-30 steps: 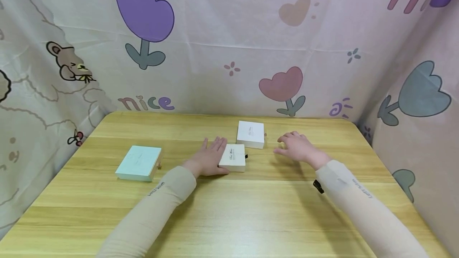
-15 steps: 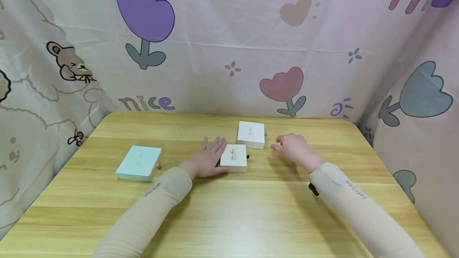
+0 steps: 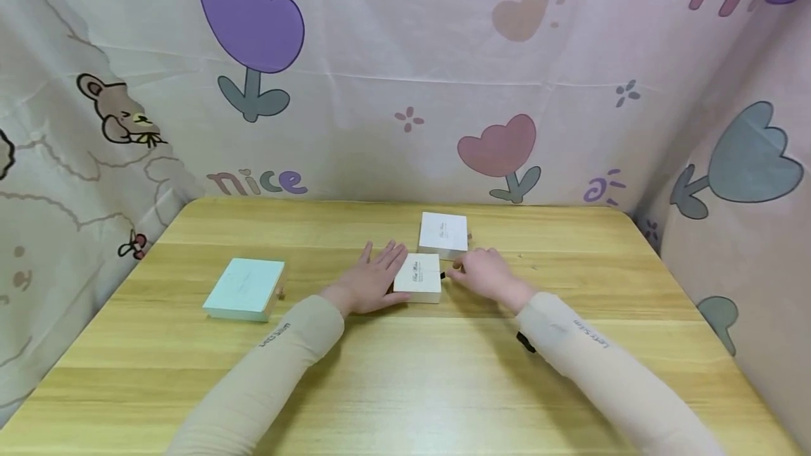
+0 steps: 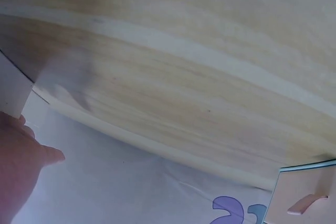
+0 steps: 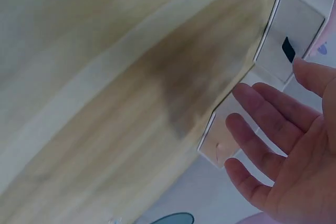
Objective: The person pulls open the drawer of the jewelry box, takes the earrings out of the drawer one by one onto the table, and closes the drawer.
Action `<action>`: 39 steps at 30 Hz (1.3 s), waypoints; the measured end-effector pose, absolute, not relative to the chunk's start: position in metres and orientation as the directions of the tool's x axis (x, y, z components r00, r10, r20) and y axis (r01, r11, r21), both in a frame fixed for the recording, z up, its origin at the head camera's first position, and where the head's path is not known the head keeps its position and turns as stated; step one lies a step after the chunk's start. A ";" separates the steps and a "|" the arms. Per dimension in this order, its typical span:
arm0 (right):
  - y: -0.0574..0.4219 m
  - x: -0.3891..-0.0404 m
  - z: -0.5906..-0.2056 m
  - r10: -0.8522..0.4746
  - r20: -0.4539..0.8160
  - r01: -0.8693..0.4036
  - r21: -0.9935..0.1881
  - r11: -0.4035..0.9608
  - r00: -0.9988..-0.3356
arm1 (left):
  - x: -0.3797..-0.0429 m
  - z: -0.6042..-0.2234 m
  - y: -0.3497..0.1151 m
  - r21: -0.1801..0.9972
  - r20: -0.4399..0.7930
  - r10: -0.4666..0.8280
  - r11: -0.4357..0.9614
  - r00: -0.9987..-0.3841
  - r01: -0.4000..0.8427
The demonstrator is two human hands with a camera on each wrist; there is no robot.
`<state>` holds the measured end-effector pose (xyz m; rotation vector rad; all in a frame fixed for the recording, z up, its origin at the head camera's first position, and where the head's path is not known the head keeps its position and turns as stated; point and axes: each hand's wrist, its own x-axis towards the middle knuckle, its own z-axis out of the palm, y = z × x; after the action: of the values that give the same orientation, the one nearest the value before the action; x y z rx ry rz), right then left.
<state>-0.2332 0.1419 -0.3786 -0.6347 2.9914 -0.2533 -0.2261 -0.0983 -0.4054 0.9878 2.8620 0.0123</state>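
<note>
A small cream drawer box (image 3: 419, 279) with dark print lies on the wooden table, and a black pull tab (image 3: 443, 276) sticks out of its right side. My left hand (image 3: 367, 283) lies along the left side of this box with its fingers straight. On the other side is my right hand (image 3: 486, 273), its fingertips close to the tab. The right wrist view shows the thumb near the tab and the other fingers loosely spread, with nothing held. Just behind the cream box stands a white box (image 3: 443, 231), whose small tan tab (image 3: 469, 236) faces right.
A mint-green box (image 3: 246, 286) stands to the left on the table (image 3: 405, 385), with a pinkish tab on its right side. A curtain (image 3: 380, 41) printed with tulips hangs behind the table and along both sides.
My right hand has moved left, from the open table to beside the black tab. The cream box has shifted slightly right, with my left hand still against it.
</note>
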 end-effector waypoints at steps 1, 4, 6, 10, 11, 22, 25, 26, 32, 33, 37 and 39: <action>0.140 -0.233 -0.379 -0.406 -0.039 -0.392 -0.184 0.901 -0.913 | -0.226 -0.406 -0.098 0.051 -0.100 0.619 0.785 -0.779 0.617; 0.137 -0.234 -0.381 -0.410 -0.040 -0.395 -0.203 0.896 -0.911 | -0.226 -0.407 -0.097 0.063 -0.096 0.623 0.782 -0.776 0.620; 0.136 -0.235 -0.382 -0.419 -0.040 -0.402 -0.215 0.890 -0.907 | -0.227 -0.406 -0.096 0.067 -0.101 0.620 0.785 -0.778 0.616; 0.132 -0.237 -0.382 -0.441 -0.043 -0.420 -0.235 0.877 -0.896 | -0.227 -0.405 -0.096 0.077 -0.100 0.618 0.786 -0.780 0.613; 0.131 -0.237 -0.382 -0.448 -0.041 -0.426 -0.240 0.872 -0.893 | -0.227 -0.405 -0.096 0.077 -0.100 0.618 0.786 -0.779 0.614; 0.124 -0.238 -0.383 -0.433 -0.076 -0.388 -0.326 0.862 -0.898 | -0.229 -0.406 -0.095 0.061 -0.109 0.620 0.785 -0.777 0.617; 0.125 -0.239 -0.383 -0.431 -0.069 -0.385 -0.341 0.858 -0.900 | -0.228 -0.404 -0.095 0.065 -0.119 0.614 0.789 -0.780 0.611; 0.126 -0.239 -0.383 -0.431 -0.071 -0.382 -0.348 0.856 -0.900 | -0.228 -0.403 -0.095 0.066 -0.117 0.614 0.789 -0.781 0.611; 0.132 -0.239 -0.382 -0.436 -0.078 -0.384 -0.354 0.853 -0.896 | -0.227 -0.402 -0.096 0.065 -0.120 0.616 0.788 -0.779 0.612; 0.134 -0.239 -0.382 -0.435 -0.080 -0.383 -0.351 0.854 -0.897 | -0.227 -0.402 -0.097 0.063 -0.125 0.615 0.788 -0.779 0.612; 0.137 -0.238 -0.383 -0.418 -0.088 -0.367 -0.341 0.865 -0.904 | -0.226 -0.404 -0.098 0.060 -0.129 0.615 0.788 -0.778 0.613; 0.139 -0.238 -0.384 -0.410 -0.094 -0.358 -0.337 0.871 -0.907 | -0.226 -0.404 -0.098 0.051 -0.137 0.613 0.789 -0.778 0.613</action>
<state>-0.2379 0.1389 -0.3840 -0.5953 2.8802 -0.4725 -0.2259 -0.0977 -0.4041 0.9763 2.8309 0.0059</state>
